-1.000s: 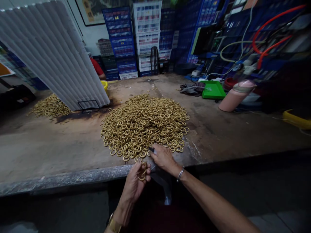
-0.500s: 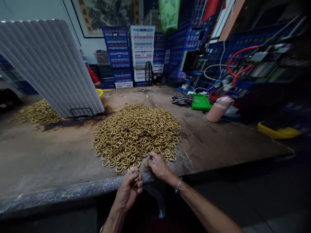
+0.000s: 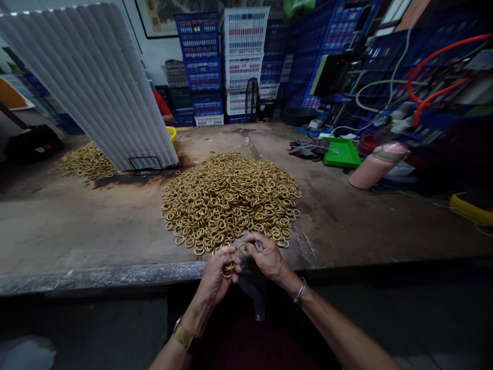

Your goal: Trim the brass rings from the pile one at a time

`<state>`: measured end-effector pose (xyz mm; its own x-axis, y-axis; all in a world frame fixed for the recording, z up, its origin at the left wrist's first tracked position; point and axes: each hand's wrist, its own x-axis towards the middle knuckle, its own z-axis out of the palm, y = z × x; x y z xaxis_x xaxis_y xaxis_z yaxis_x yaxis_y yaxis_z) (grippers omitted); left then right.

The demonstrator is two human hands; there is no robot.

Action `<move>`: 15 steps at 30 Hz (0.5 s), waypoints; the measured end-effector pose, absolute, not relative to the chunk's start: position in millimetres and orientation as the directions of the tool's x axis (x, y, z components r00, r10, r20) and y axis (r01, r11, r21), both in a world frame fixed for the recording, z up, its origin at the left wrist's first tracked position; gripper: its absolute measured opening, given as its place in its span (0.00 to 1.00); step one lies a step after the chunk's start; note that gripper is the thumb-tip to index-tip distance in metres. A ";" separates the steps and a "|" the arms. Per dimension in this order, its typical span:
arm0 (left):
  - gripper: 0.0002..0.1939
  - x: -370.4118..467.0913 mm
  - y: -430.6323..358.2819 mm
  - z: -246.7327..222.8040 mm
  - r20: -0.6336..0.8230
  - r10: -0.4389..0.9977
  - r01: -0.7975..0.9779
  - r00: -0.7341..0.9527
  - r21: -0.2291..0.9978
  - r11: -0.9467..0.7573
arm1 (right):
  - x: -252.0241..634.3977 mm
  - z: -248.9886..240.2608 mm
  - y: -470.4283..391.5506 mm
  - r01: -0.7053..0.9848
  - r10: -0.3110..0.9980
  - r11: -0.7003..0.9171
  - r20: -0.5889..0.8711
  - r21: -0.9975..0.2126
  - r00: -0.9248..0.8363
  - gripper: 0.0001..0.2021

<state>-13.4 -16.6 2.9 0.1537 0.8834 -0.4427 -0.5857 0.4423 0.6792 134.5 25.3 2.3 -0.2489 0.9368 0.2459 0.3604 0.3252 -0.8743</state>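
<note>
A broad heap of brass-coloured rings [image 3: 231, 198] lies on the worktable in front of me. At the table's front edge my left hand [image 3: 217, 275] is curled round several brass rings [image 3: 228, 268]. Close beside it, my right hand [image 3: 267, 259] pinches a single brass ring [image 3: 242, 248] between thumb and forefinger. A small grey object [image 3: 259, 246] also sits in the right hand's fingers; its kind I cannot make out. Both hands are just in front of the heap's near side.
A tall corrugated white panel [image 3: 96, 87] stands on a black wire stand [image 3: 145, 165] at left, by a second ring heap [image 3: 87, 162]. A person's red sleeve [image 3: 162, 105] shows behind it. Right are a green tray [image 3: 342, 153] and a pink bottle [image 3: 377, 165]. Stacked crates [image 3: 244, 72] stand behind.
The view has tilted down and turned slightly left. My right hand has lifted a ring away from the heap's edge, close to my left hand, which still holds several rings.
</note>
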 end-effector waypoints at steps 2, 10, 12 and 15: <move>0.14 -12.2 -15.2 3.3 -0.454 0.879 -0.585 0.146 0.677 0.447 | 134.0 3.7 25.1 0.365 0.935 0.332 0.252 -0.870 -0.249 0.06; 0.14 -7.3 -13.8 8.4 -0.404 0.878 -0.610 0.257 0.636 0.472 | 128.0 7.5 21.8 0.404 0.910 0.396 0.294 -0.824 -0.293 0.07; 0.15 -6.4 -14.0 10.2 -0.401 0.874 -0.612 0.275 0.628 0.481 | 127.2 6.3 22.0 0.410 0.909 0.400 0.296 -0.820 -0.293 0.06; 0.14 -5.5 -14.4 12.5 -0.399 0.881 -0.613 0.254 0.638 0.466 | 126.6 4.9 23.5 0.405 0.907 0.399 0.290 -0.823 -0.304 0.06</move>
<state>-5.5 -14.4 12.5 0.2544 0.8807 -0.3995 -0.6126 0.4664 0.6381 126.6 23.5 4.9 -0.3042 0.9073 0.2902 0.4050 0.3989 -0.8227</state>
